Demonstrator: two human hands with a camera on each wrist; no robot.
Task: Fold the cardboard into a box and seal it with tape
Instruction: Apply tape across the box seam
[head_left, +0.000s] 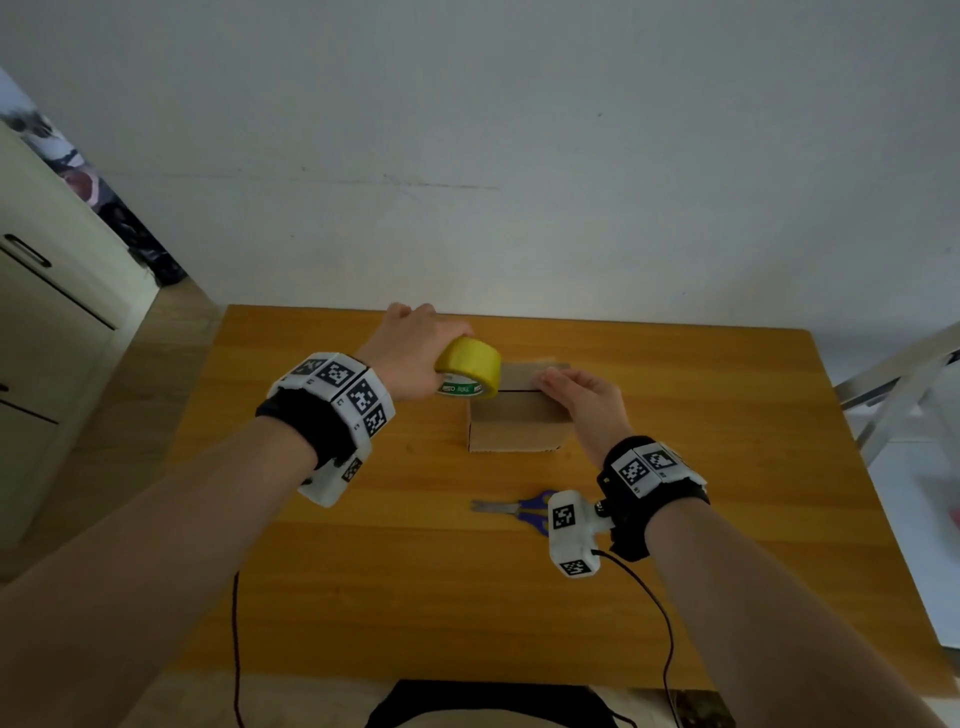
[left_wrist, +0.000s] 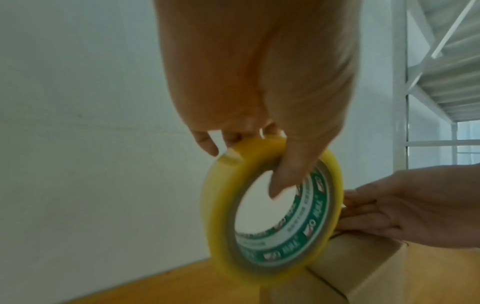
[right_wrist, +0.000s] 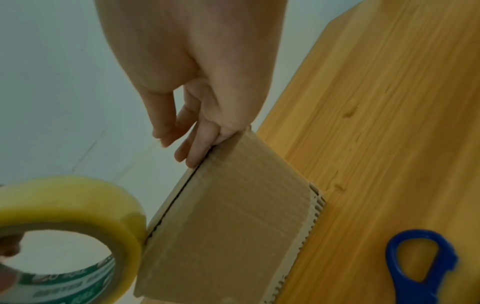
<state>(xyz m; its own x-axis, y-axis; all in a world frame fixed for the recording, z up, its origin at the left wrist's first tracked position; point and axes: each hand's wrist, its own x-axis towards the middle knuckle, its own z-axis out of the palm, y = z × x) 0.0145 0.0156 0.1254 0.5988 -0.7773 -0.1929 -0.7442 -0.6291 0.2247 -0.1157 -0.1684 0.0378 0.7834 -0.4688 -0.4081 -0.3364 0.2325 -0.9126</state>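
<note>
A small brown cardboard box (head_left: 511, 415) stands folded on the wooden table (head_left: 363, 545), its top flaps meeting at a dark seam. My left hand (head_left: 415, 353) grips a yellow tape roll (head_left: 470, 366) at the box's left top edge, thumb through the core in the left wrist view, tape roll (left_wrist: 272, 209). My right hand (head_left: 576, 397) lies flat with straight fingers on the right part of the box top. The right wrist view shows those fingers (right_wrist: 197, 152) along the seam of the box (right_wrist: 233, 222), with the roll (right_wrist: 78, 205) at the lower left.
Blue-handled scissors (head_left: 519, 509) lie on the table in front of the box, near my right wrist; their handle (right_wrist: 420, 263) shows in the right wrist view. A cabinet (head_left: 47, 338) stands at the left, a white metal frame (head_left: 893, 384) at the right. A white wall rises behind the table.
</note>
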